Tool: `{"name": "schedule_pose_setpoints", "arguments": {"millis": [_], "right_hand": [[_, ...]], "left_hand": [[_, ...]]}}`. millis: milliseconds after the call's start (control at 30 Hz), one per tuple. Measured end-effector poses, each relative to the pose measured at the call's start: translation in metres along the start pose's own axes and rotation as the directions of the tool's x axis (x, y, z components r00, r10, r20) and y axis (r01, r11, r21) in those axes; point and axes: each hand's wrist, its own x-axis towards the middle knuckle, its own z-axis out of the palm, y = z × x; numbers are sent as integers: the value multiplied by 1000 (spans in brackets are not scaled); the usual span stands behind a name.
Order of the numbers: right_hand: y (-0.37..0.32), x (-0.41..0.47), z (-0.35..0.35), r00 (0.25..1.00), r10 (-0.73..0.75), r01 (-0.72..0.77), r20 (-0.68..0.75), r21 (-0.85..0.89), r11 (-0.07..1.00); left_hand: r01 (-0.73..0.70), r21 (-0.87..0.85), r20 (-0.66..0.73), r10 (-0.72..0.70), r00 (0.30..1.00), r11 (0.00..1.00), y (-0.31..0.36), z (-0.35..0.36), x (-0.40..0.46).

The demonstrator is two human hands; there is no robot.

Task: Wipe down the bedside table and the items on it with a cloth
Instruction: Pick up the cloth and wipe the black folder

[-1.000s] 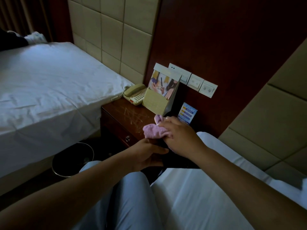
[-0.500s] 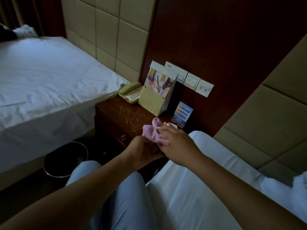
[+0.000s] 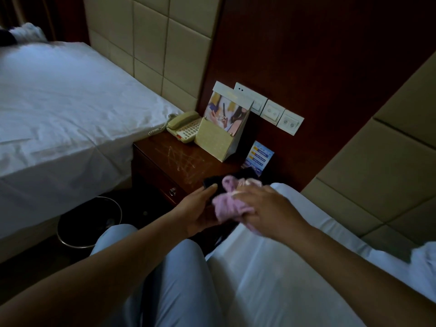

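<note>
Left hand [image 3: 200, 210] grips a dark object [image 3: 213, 184], long axis running away; right hand [image 3: 264, 208] clutches the pink cloth [image 3: 230, 204] against it, bedside table [image 3: 179, 161] just beyond both

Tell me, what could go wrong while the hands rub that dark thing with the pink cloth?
1. The left hand holds the dark object off the bedside table, above the floor by the bin; a hard rub from the pink cloth could knock it loose.
2. The right hand works close to the small blue card; a wide swipe might tip it over.
3. The room is dim, so dirty spots may be missed.
</note>
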Motion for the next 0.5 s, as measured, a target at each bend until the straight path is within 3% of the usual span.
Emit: {"name": "schedule_pose_setpoints", "arguments": {"millis": [67,167,233,367,500], "right_hand": [[12,18,1,994,103,-103,30,-14,995],[11,32,1,955,296,-288,-27,165,943],[-1,29,-2,970,243,-236,-26,165,958],[-12,5,-9,990,119,-139,76,397,907],[-8,4,-11,990,109,-132,86,337,932]], "left_hand": [[4,57,43,-6,999,998,-6,11,-5],[-6,133,42,1,999,991,-4,17,-13],[-18,142,31,13,999,990,4,8,-18],[-4,146,35,-1,999,989,18,-8,-26],[24,156,73,-36,997,987,16,-8,-33]]}}
